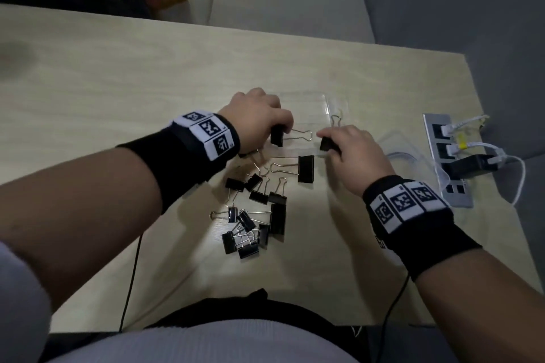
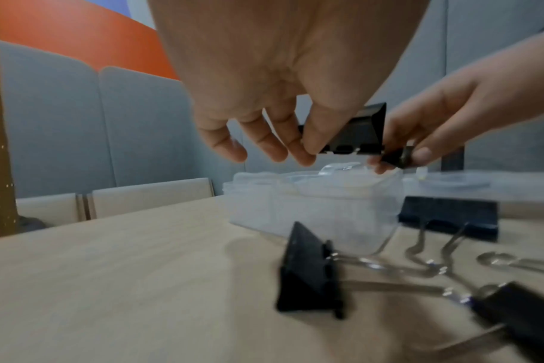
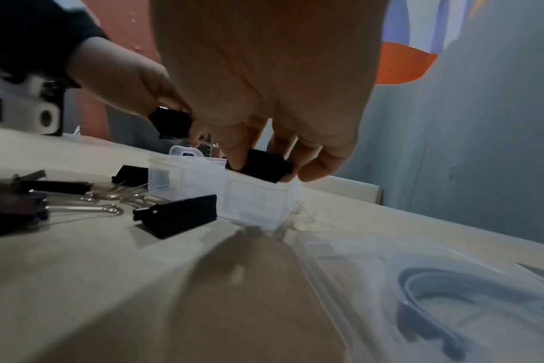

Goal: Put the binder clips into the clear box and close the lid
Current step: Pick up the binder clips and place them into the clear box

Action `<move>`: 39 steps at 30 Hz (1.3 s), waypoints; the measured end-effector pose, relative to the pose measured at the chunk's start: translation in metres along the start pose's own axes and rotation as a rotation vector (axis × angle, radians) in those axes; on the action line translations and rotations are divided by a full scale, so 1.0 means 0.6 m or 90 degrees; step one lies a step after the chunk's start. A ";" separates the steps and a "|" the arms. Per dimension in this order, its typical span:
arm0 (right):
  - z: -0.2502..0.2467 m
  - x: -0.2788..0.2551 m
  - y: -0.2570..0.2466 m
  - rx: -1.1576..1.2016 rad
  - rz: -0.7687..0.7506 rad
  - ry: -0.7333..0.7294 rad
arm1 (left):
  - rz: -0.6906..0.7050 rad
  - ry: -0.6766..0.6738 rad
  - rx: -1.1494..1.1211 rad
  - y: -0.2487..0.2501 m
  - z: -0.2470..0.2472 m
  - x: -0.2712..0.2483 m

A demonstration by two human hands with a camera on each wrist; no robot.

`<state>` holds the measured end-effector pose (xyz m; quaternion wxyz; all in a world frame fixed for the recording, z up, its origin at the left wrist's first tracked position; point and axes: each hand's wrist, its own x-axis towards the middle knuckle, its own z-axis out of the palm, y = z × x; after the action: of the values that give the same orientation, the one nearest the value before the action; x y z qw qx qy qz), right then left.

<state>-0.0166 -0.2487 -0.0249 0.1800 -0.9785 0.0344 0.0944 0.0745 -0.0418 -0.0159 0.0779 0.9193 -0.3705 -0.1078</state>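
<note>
The clear box (image 1: 309, 110) stands open mid-table, seen too in the wrist views as the box (image 2: 320, 196) and the box (image 3: 255, 196). My left hand (image 1: 259, 118) pinches a black binder clip (image 1: 277, 135) above the box's near left edge; the same clip (image 2: 357, 132) shows in the left wrist view. My right hand (image 1: 351, 147) grips a second black clip (image 1: 326, 144) over the box's near right rim, also visible as the clip (image 3: 261, 167). Several black clips (image 1: 253, 215) lie loose on the table in front of the box, one large clip (image 1: 305, 168) nearest it.
The clear lid (image 1: 404, 153) lies flat to the right of the box, also seen as the lid (image 3: 435, 294). A metal socket panel (image 1: 445, 156) with white cables and a black plug sits at the table's right edge. Beige chairs (image 1: 283, 0) stand beyond the far edge.
</note>
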 end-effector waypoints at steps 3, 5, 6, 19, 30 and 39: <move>0.006 -0.004 -0.004 -0.090 -0.013 -0.054 | 0.001 -0.069 0.061 -0.013 -0.004 0.011; 0.004 -0.011 -0.007 -0.093 -0.015 -0.083 | 0.007 -0.096 0.081 -0.014 0.000 0.011; 0.003 -0.015 -0.008 -0.092 -0.014 -0.100 | 0.015 -0.109 0.086 -0.012 0.004 0.010; 0.012 0.010 -0.052 -0.007 0.092 -0.091 | 0.017 -0.066 0.046 0.001 0.017 -0.019; 0.024 -0.037 -0.029 0.020 0.051 0.036 | -0.033 -0.007 -0.124 -0.014 0.051 -0.114; 0.031 0.026 -0.046 -0.034 0.025 -0.139 | 0.127 -0.241 0.021 0.026 0.071 -0.173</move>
<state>-0.0016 -0.2169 -0.0354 0.1546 -0.9661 0.0315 0.2045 -0.0197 0.0170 -0.0387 0.0018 0.8425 -0.4697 -0.2639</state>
